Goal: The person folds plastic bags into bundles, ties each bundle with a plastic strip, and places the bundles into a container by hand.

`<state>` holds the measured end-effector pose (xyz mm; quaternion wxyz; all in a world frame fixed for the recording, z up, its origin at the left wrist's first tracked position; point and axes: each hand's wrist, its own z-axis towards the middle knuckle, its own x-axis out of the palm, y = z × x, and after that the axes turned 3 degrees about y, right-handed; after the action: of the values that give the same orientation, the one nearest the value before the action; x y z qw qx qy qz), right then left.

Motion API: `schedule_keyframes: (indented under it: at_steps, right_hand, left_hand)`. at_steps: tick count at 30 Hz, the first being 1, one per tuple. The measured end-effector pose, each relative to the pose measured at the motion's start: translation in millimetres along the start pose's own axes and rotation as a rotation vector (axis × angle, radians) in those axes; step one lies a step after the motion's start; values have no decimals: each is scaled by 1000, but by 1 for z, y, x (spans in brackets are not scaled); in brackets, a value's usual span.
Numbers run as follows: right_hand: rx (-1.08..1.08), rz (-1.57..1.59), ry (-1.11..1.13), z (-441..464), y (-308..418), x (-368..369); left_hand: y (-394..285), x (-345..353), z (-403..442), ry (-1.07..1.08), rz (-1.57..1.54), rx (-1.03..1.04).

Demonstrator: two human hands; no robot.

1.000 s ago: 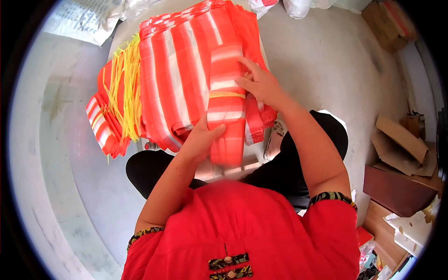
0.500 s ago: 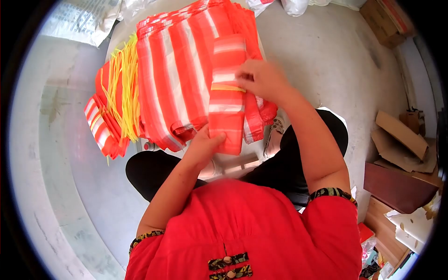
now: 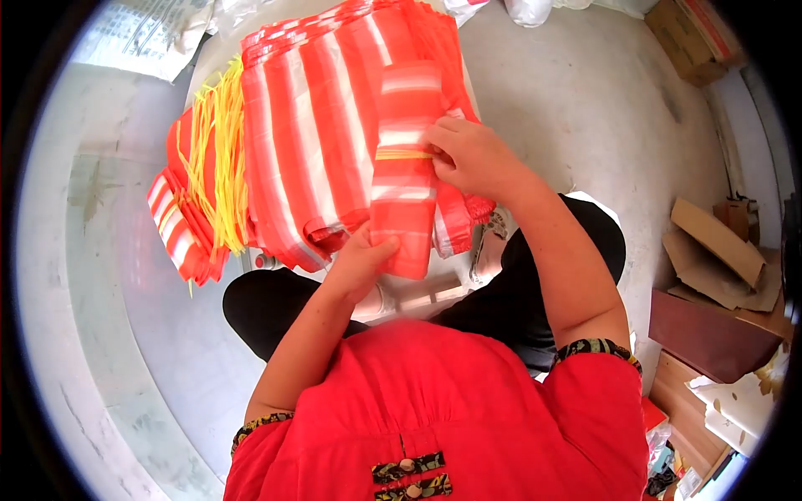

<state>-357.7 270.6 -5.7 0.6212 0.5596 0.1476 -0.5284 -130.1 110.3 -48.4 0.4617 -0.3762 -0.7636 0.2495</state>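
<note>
A narrow folded bundle of red-and-white striped woven plastic (image 3: pixel 404 188) lies over a stack of the same striped sheets (image 3: pixel 313 125). A yellow tie (image 3: pixel 403 154) runs across the bundle's middle. My left hand (image 3: pixel 365 260) grips the bundle's lower left edge, thumb on top. At the bundle's right edge, my right hand (image 3: pixel 474 159) has its fingers closed at the end of the yellow tie; the fingertips are partly hidden. To the left of the stack hang many loose yellow ties (image 3: pixel 219 159), next to a smaller tied striped bundle (image 3: pixel 178 230).
The stack rests on a low pale surface in front of my knees. Cardboard boxes (image 3: pixel 689 42) stand at the far right, and an open carton (image 3: pixel 718 250) sits nearer on the right. White plastic sacks (image 3: pixel 142 37) lie at the upper left.
My right hand has shifted slightly down, and its fingers are now closer together at the tie's end. The left hand holds the bundle in nearly the same place.
</note>
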Motion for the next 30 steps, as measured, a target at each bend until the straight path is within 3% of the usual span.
schedule_keyframes:
  at_steps: [8, 11, 14, 23, 30]
  right_hand:
    - [30, 3, 51, 4, 16, -16]
    - [-195, -210, 50, 7, 13, 16]
    - [-161, -298, 230, 8, 15, 32]
    - [-83, -223, 293, 23, 12, 27]
    - [54, -333, 39, 70, -33, 42]
  left_hand:
    - [1, -1, -1, -29, -10, 5]
    - [4, 1, -4, -43, -9, -1]
    - [10, -1, -6, -48, 30, -18]
    - [17, -8, -3, -109, 83, -68]
    - [25, -17, -2, -133, 196, -76]
